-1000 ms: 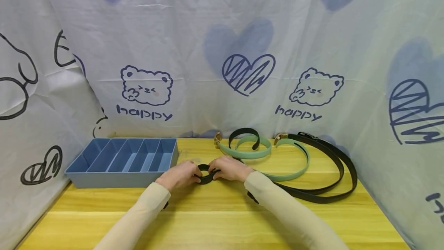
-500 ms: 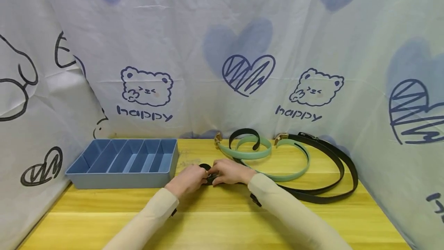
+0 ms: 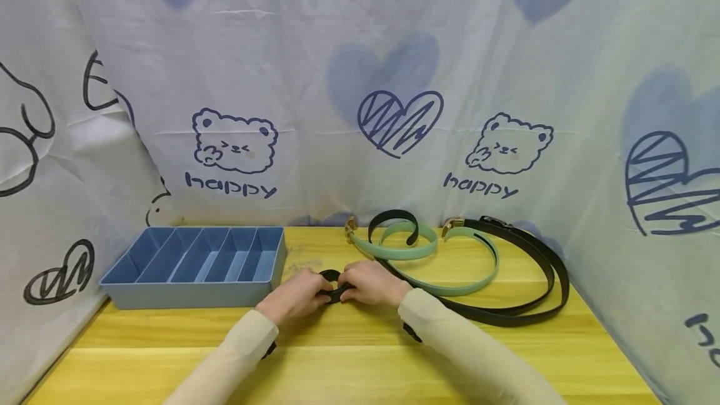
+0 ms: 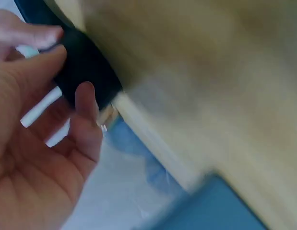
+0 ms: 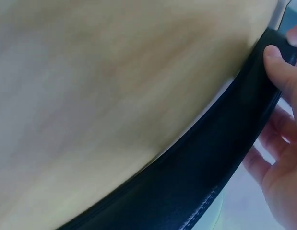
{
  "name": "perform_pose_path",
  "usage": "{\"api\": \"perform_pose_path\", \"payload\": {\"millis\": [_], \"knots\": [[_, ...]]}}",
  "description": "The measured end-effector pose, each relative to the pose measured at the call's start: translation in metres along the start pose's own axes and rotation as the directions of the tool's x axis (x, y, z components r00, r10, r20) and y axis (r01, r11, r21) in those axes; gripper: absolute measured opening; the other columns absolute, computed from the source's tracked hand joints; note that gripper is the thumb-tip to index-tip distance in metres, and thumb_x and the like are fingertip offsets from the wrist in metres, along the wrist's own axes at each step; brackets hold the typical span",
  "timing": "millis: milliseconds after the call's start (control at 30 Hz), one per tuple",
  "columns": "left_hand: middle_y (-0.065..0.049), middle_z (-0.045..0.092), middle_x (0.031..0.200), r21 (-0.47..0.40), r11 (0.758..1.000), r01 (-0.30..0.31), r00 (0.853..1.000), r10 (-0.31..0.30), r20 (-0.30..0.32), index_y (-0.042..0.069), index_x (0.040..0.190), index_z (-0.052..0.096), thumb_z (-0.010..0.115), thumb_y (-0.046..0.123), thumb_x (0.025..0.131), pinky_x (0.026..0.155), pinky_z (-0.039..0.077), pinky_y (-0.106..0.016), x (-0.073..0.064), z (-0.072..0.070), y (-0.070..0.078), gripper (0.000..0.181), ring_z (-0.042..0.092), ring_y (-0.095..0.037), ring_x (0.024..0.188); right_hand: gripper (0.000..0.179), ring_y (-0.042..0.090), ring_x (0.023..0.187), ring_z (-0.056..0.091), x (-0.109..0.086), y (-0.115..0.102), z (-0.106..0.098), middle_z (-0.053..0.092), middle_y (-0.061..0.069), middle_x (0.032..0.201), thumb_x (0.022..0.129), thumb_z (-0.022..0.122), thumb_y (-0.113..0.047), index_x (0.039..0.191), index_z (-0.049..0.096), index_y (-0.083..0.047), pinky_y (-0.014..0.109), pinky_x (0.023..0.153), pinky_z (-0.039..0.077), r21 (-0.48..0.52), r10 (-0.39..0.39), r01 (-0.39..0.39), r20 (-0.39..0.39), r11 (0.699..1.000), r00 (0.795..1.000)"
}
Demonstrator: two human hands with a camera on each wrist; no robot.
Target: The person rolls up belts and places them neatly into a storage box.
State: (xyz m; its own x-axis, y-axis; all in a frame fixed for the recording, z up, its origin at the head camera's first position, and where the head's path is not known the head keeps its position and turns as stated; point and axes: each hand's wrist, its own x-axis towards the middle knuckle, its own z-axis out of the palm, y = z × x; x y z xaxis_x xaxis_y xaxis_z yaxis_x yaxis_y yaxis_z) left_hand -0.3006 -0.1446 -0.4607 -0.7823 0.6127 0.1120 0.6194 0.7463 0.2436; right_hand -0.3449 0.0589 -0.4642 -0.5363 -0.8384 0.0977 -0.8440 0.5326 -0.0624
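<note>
A black belt (image 3: pixel 332 275) is wound into a small coil low over the table, between my two hands. The left hand (image 3: pixel 298 292) holds the coil's left side; in the left wrist view, its thumb and fingers grip the black strap (image 4: pixel 88 69). My right hand (image 3: pixel 371 281) pinches the coil's right side. Its wrist view shows the thumb pressing on the smooth black strap, a long stretch of which (image 5: pixel 201 148) runs away with pale stitching along one edge. Part of the coil is hidden by fingers.
A blue divided tray (image 3: pixel 197 295) stands left of the hands. Behind and right lie a green belt (image 3: pixel 396 252) with a gold buckle (image 3: pixel 350 229), another gold buckle (image 3: pixel 452 226) and long black belt loops (image 3: pixel 559 286). A patterned cloth (image 3: pixel 315 161) hangs behind the table.
The left hand moved right against the right hand, covering much of the coil, then drew back left. The coil's opening shows again. The right hand has barely shifted.
</note>
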Motion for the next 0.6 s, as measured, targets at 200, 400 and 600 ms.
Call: {"api": "perform_pose_path", "payload": {"millis": [200,400,600], "knots": [[0.005,0.059,0.067,0.032,0.99,0.14,0.99,-0.139,-0.034,0.016,0.075,0.066,0.074,0.021,0.088,0.056,0.042,-0.026,0.0,0.004,0.016,0.016,0.051,-0.008,0.057,0.013,0.0,0.073,0.06,0.001,-0.011,-0.003,0.069,-0.013,0.088,0.088,0.072,-0.039,0.095,0.076,-0.028,0.018,0.065,0.048,0.058,0.058,-0.058,-0.005,0.997,0.998],[0.006,0.066,0.069,-0.011,0.992,0.123,0.992,-0.122,0.02,0.014,0.078,0.074,0.074,0.02,0.087,0.059,0.045,-0.025,0.006,0.002,0.011,0.011,0.055,-0.007,0.059,0.033,0.006,0.086,0.061,-0.003,0.002,-0.008,0.067,-0.006,0.103,0.089,0.07,-0.041,0.116,0.072,-0.023,0.022,0.075,0.05,0.123,0.025,-0.037,0.097,0.992,0.995],[0.006,0.071,0.078,-0.066,0.996,0.061,0.997,-0.057,0.059,0.015,0.085,0.077,0.074,0.019,0.088,0.067,0.049,-0.026,0.007,0.0,-0.003,0.006,0.059,-0.005,0.067,0.04,0.013,0.111,0.061,-0.006,0.015,-0.006,0.062,-0.002,0.126,0.091,0.067,-0.045,0.123,0.068,-0.021,0.03,0.095,0.05,0.091,0.012,-0.024,0.123,0.996,0.992]]}}
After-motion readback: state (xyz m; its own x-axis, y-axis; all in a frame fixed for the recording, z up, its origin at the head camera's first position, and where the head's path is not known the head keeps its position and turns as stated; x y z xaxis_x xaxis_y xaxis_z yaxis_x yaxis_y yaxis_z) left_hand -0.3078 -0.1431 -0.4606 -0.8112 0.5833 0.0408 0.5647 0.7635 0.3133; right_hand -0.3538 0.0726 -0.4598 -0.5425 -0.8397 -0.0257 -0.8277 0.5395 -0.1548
